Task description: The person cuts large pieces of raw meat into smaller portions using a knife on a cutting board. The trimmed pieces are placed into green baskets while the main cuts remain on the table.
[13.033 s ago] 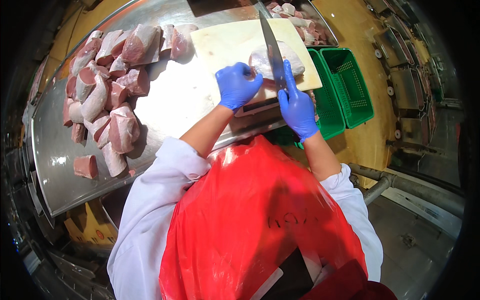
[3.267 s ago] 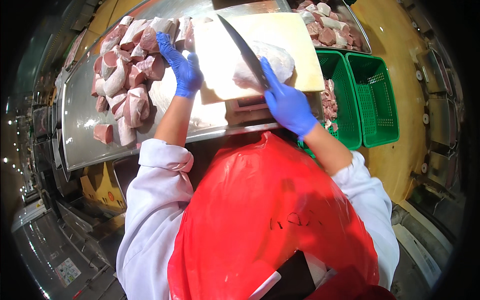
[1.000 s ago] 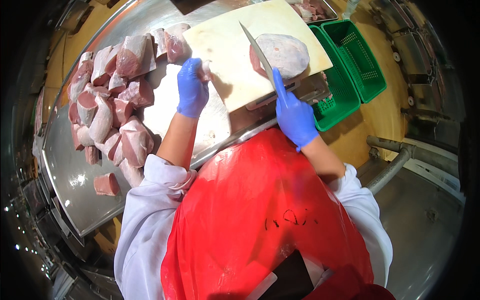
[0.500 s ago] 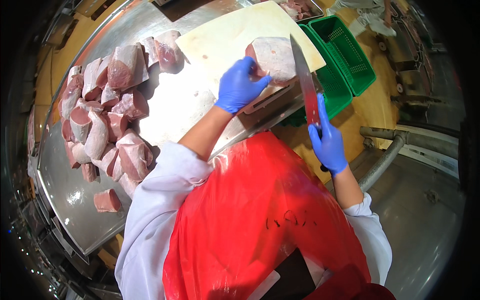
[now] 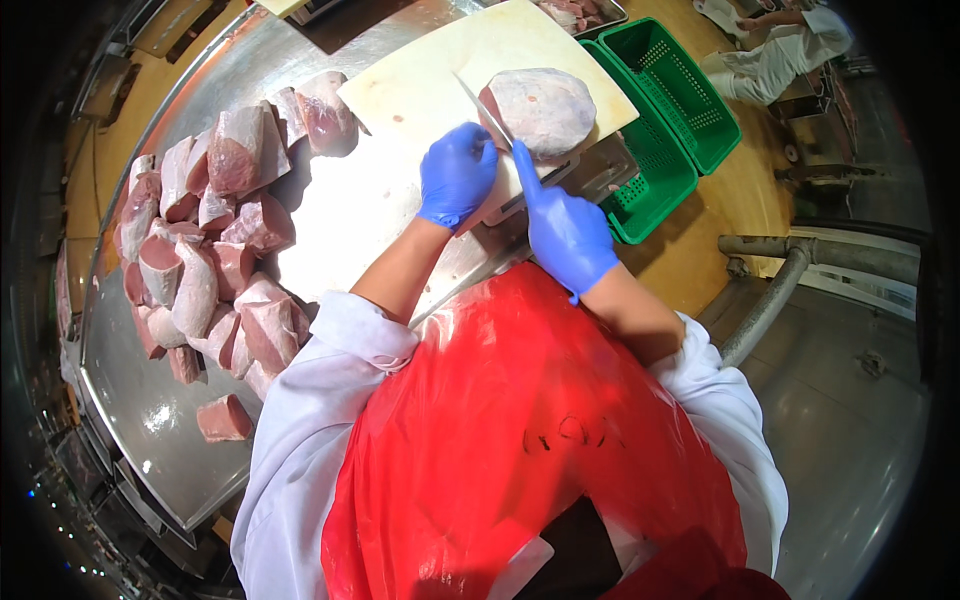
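right hand [image 5: 570, 232]: gripping knife [image 5: 485, 110], swung leftward since earlier | meat [image 5: 548, 108]: just ahead of it | left hand [image 5: 456, 176]: drawn back left, curled, contents unclear

My left hand [image 5: 458, 178] and right hand [image 5: 568, 230] are gloved in plain blue-violet; my sleeves [image 5: 305, 430] are white, my apron [image 5: 470, 390] glossy red with black marks. Near the right edge of my cream board [image 5: 425, 80], the meat piece [image 5: 550, 112] is whitish, pink at its left end. Toward the silver-grey worktop's [image 5: 145, 390] left edge, the chunks [image 5: 197, 287] mix pink and cream. Beyond its right edge, the baskets [image 5: 690, 98] are green, patterned with dotted rows.
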`<act>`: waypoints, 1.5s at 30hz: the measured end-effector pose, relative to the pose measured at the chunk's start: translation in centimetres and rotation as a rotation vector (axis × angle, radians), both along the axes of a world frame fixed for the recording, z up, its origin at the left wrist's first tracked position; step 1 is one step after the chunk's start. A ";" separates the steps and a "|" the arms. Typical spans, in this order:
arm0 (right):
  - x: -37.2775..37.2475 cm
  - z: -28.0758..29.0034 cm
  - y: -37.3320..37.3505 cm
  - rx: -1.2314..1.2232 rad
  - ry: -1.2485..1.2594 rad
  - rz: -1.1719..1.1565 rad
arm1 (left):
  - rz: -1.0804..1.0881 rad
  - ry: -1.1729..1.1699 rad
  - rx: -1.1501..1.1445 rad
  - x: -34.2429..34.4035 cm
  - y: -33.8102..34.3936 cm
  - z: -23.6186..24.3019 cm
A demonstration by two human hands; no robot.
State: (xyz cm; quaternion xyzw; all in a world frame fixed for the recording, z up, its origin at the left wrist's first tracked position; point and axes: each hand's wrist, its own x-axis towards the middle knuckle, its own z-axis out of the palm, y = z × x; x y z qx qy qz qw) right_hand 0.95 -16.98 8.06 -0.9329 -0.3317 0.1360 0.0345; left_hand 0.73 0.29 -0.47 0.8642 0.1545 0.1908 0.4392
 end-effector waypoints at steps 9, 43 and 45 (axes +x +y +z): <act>-3.8 2.9 -14.2 0.104 0.191 0.102 | 0.055 -0.126 0.006 4.0 8.8 -1.4; 11.9 -0.3 4.1 0.573 0.131 -0.022 | -0.063 0.012 -0.405 4.9 8.2 4.3; 12.1 -1.7 5.3 0.465 0.100 -0.004 | -0.049 -0.016 -0.413 4.5 7.7 4.4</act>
